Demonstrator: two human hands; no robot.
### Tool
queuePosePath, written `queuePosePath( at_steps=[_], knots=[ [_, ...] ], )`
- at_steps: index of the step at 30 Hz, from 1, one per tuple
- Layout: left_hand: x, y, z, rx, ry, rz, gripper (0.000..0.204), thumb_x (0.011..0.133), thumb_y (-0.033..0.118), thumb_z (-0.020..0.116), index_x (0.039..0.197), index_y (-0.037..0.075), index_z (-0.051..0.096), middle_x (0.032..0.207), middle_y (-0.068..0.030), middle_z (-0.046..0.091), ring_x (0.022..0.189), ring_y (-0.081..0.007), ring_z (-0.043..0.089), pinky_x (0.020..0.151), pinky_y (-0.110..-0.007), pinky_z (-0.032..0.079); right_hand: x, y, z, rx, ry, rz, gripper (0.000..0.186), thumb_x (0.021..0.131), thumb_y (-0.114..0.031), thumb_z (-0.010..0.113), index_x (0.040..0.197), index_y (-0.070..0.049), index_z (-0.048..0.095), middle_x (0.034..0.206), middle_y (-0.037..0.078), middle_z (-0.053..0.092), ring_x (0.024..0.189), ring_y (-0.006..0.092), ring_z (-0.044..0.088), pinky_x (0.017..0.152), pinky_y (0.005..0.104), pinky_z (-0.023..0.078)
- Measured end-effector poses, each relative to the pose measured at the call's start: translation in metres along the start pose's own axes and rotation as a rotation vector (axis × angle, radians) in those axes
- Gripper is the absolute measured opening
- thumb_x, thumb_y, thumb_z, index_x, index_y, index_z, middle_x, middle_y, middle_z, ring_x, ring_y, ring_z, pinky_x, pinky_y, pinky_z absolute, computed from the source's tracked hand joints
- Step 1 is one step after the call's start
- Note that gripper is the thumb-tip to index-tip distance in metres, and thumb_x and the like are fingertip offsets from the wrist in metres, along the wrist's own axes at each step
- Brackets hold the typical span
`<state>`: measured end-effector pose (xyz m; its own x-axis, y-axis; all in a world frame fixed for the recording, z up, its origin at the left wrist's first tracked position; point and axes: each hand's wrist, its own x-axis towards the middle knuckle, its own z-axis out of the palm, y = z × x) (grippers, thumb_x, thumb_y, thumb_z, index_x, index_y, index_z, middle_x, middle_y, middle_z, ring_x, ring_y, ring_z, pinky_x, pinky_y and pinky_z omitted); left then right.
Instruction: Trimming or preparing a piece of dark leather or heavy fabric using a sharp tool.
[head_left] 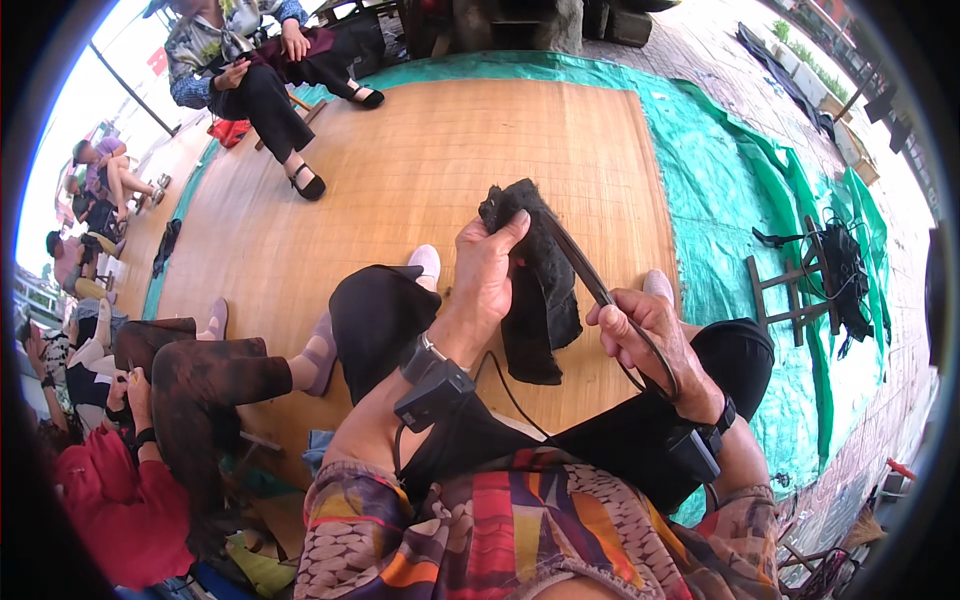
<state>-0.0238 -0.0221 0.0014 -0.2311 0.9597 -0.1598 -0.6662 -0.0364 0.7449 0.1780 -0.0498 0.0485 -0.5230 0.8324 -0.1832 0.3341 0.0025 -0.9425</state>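
Note:
In the head view my left hand grips the upper end of a black piece of cloth, with the thumb on top; the cloth hangs down over the mat. A long, narrow dark strip runs from that bunched end down to my right hand, whose fingers are closed around it, and loops down beside my palm. A small black device with a cable is strapped to my left wrist, and a similar one to my right wrist. My knees in black trousers are below both hands.
I sit over a woven mat on green tarp. A seated person faces me at upper left; several others sit along the left, one in red close beside me. A wooden stool with black cords stands at right, near the paving.

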Motion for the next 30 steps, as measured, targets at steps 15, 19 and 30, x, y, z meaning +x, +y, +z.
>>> queuePosePath(
  at_steps=[15, 19, 30],
  knots=[
    [-0.007, 0.006, 0.008, 0.123, -0.108, 0.11, 0.012, 0.083, 0.001, 0.058, 0.094, 0.001, 0.063, 0.083, -0.0001, 0.063, 0.071, -0.0056, 0.057, 0.064, -0.021, 0.048, 0.001, -0.006, 0.002, 0.026, 0.086, 0.005, 0.056, 0.085, -0.053, 0.052, 0.076, 0.001, 0.056, 0.055, 0.0, 0.049, 0.051, 0.0059, 0.046, 0.045, 0.0214, 0.035],
    [-0.003, 0.009, 0.004, 0.067, -0.08, 0.108, 0.009, 0.083, 0.002, 0.059, 0.091, 0.002, 0.063, 0.083, -0.0014, 0.064, 0.071, -0.0082, 0.059, 0.064, -0.022, 0.049, -0.003, -0.004, 0.001, 0.119, 0.148, -0.059, 0.05, 0.087, -0.048, 0.052, 0.08, 0.002, 0.057, 0.055, -0.002, 0.048, 0.05, 0.0037, 0.043, 0.045, 0.019, 0.032],
    [-0.002, 0.005, 0.002, -0.003, -0.062, -0.028, 0.008, 0.083, 0.005, 0.059, 0.091, 0.005, 0.061, 0.081, -0.0016, 0.063, 0.067, -0.0098, 0.059, 0.059, -0.023, 0.049, 0.004, 0.003, 0.001, -0.098, 0.026, 0.096, 0.053, 0.086, -0.051, 0.051, 0.072, 0.001, 0.056, 0.054, 0.001, 0.049, 0.052, 0.0069, 0.046, 0.046, 0.0246, 0.036]
  ],
)
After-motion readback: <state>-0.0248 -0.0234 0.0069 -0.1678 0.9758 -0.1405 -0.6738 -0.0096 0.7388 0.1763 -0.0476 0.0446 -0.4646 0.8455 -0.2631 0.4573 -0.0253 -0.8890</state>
